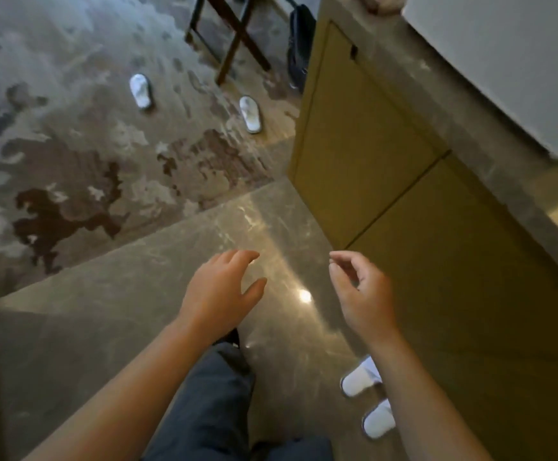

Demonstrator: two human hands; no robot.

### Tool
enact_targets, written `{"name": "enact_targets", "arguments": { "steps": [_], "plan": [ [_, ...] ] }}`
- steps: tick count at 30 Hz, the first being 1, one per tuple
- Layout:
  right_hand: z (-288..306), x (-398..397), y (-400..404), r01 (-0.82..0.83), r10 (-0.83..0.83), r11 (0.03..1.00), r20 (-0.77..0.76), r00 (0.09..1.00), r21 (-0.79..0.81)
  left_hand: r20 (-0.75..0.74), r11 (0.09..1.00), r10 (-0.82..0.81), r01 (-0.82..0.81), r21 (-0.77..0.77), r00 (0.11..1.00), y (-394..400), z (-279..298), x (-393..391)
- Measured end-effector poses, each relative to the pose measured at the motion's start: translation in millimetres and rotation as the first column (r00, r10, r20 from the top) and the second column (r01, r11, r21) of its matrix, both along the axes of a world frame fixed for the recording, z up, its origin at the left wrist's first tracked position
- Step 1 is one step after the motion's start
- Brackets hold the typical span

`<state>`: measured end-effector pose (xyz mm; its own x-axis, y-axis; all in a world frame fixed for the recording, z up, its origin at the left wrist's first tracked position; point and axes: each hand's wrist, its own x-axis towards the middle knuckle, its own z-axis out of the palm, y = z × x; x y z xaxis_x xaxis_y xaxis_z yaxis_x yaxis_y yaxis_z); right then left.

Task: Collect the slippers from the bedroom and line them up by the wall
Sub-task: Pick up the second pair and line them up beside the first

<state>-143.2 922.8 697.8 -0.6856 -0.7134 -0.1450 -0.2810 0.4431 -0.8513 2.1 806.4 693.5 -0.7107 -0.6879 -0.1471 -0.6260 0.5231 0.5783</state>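
Now both hands hang empty, left hand (219, 291) spread, right hand (359, 291) loosely curled; two slippers (367, 399) sit beside the cabinet (364, 128), two more (250, 114) on the carpet (71, 144) beyond it.

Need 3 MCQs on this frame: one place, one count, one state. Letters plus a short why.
1. Where do the two far slippers lie?
A. on the patterned carpet
B. on the cabinet top
C. in a hand

2. How many white slippers show?
A. two
B. four
C. six

3. What do the hands hold?
A. one slipper each
B. a bag
C. nothing

Key:
1 A: the far slippers lie apart on the carpet.
2 B: those two plus the near pair beside the cabinet.
3 C: left hand and right hand hang empty.
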Motion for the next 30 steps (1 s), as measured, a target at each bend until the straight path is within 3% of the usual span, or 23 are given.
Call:
{"name": "enact_targets", "arguments": {
  "steps": [8,17,24,30],
  "plan": [
    [15,6,-119,-0.049,0.046,0.998,0.085,0.995,0.028,-0.078,0.992,0.125,-0.124,0.016,0.989,-134,23,17],
    [-19,-56,-274,-0.069,0.053,0.988,0.118,0.992,0.138,-0.131,0.966,0.246,-0.254,-0.051,0.96,-307,19,-49],
    [-8,-141,-489,-0.319,0.316,0.943,0.045,0.948,0.095,-0.043,0.92,0.387,-0.389,-0.047,0.921,-472,24,-90],
    [11,-168,-670,-0.491,0.495,0.867,-0.035,0.868,0.083,0.009,0.808,0.589,-0.589,0.003,0.808,-575,14,-81]
  ]
}}
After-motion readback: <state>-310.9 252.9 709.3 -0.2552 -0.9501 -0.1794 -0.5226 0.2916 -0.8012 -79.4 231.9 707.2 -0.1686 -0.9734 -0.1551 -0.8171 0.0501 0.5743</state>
